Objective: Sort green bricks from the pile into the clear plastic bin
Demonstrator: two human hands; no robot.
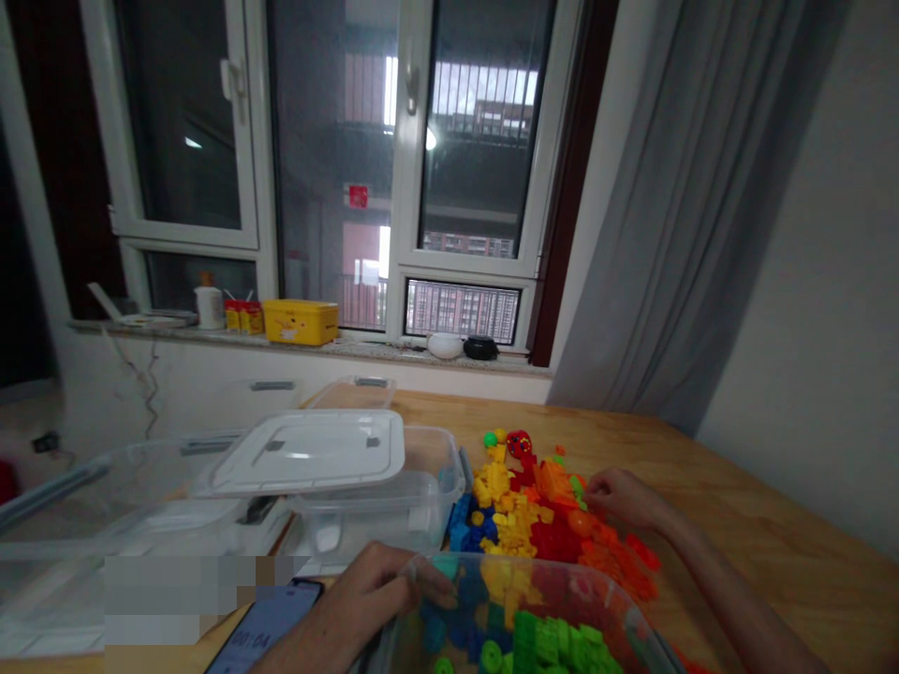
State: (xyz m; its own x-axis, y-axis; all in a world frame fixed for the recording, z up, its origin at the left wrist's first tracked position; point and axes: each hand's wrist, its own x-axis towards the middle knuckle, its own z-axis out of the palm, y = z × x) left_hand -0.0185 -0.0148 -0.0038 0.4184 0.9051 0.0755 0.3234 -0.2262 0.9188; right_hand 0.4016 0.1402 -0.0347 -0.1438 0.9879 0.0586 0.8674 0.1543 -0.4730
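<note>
My left hand (383, 582) is closed over the left rim of a clear plastic box (604, 578) in front of me. Bright green building blocks (558, 644) lie inside the box. At the right edge of a heap of coloured blocks, my right hand (625, 496) has its fingers pinched together. A small green piece (577, 487) is right by its fingertips; whether it is gripped I cannot tell. Around that hand the heap holds orange blocks (618, 557), red blocks (554, 540), yellow blocks (495, 482) and blue blocks (460, 534).
Clear storage boxes (372, 515) stand to the left, one with a white lid (316, 454) on top. A phone (263, 629) lies beside my left forearm. On the window sill are a yellow box (301, 322) and a white bottle (209, 307). A grey curtain (674, 206) hangs at the right.
</note>
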